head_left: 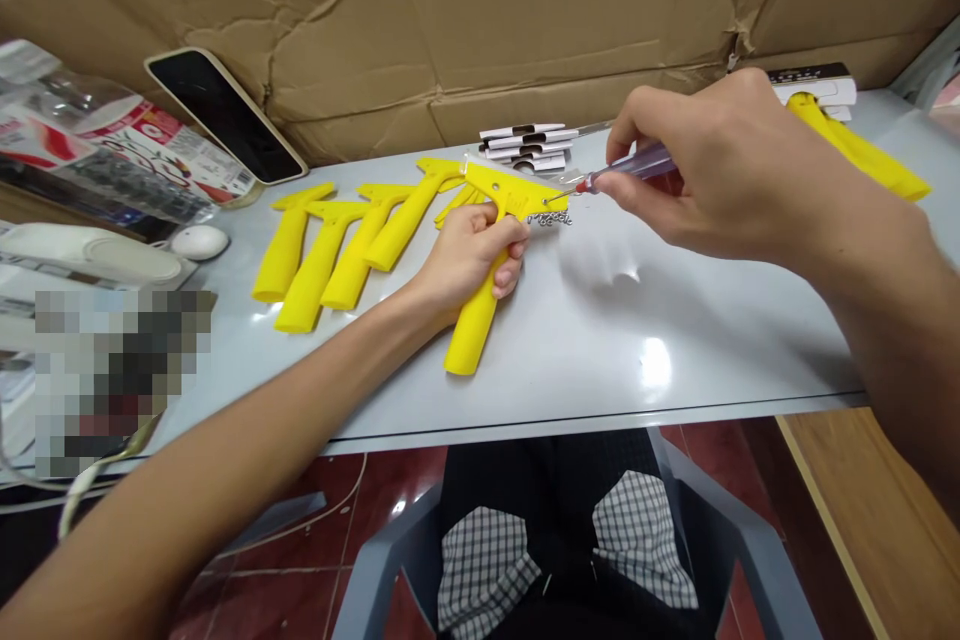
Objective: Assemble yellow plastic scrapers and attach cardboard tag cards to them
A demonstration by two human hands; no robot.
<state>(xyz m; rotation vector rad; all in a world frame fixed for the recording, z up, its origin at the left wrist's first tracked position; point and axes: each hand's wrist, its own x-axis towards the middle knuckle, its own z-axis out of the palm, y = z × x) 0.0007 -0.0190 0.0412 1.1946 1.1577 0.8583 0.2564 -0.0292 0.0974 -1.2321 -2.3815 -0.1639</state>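
My left hand point(480, 255) is wrapped round the neck of a yellow T-shaped plastic scraper point(472, 335), whose wide head points away from me and carries a clear edge strip. In my right hand point(727, 165) is a screwdriver point(637, 165) with a clear purplish handle and red collar. Its tip meets the right end of the scraper's head, by a hole; whether a screw sits there is too small to tell. A small heap of screws point(551, 218) lies just below the head. Several similar yellow scrapers point(345, 260) lie in a row to the left.
Small white-and-black boxes point(529, 148) are stacked behind the scraper. More yellow pieces point(862, 150) lie at the right back. A phone point(225, 115) leans against the cardboard point(465, 30). Plastic bottles point(112, 140) and a white mouse point(199, 241) stand at left. The table's front edge point(600, 420) is near my lap.
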